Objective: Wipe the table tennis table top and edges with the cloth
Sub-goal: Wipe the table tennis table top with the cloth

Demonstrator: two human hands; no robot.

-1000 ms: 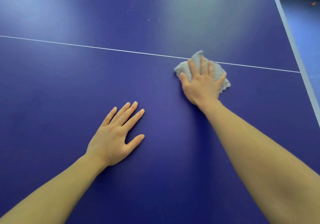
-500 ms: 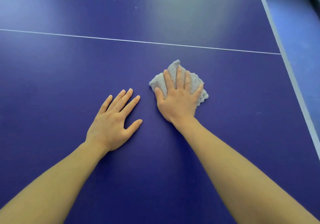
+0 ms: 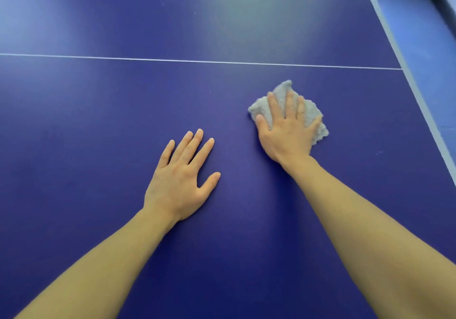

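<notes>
Cloth [image 3: 311, 108] slid rightward, middle hidden under right hand [image 3: 286, 133]

Cloth [image 3: 282, 88] middle hidden under right hand [image 3: 286, 131]; table [image 3: 98, 126] cut off at frame edges

Soft, even light is falling on the blue table top [image 3: 98, 126], fairly bright throughout. A pale sheen is spreading across the upper middle and upper left of the frame, washing the colour out there. Faint, soft-edged shadows are lying beside the left hand [image 3: 177, 178] and along the wrist of the right hand [image 3: 287, 133]. The wide lens is bowing the white line [image 3: 197, 61] slightly and slanting the table's edge at the right. Fingertips and the cloth [image 3: 312, 111] are looking slightly soft.
</notes>
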